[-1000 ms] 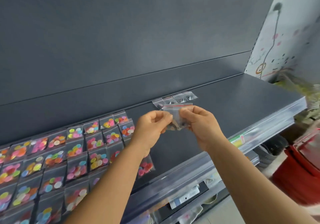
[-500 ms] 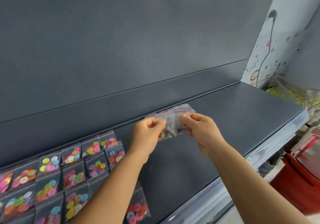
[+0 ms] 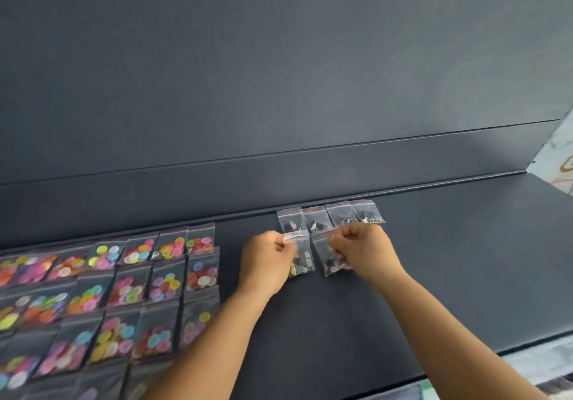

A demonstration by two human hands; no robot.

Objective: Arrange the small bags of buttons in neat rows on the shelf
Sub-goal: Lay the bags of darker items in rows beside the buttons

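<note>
On the dark grey shelf, my left hand pinches the top of a small clear bag of dark buttons. My right hand pinches a second such bag just to its right. Both bags lie on the shelf, side by side. Directly behind them a row of several similar clear bags lines the shelf's back edge. To the left, rows of bags with bright coloured buttons cover the shelf.
The grey back panel rises behind the shelf. Bare shelf surface stretches to the right as far as its end, where a patterned wall shows. The shelf's front edge runs at lower right.
Before, both hands held the clear bags together in the air. Now the hands are lower, one bag in each, set on the shelf in front of the back row. The view has shifted left.
</note>
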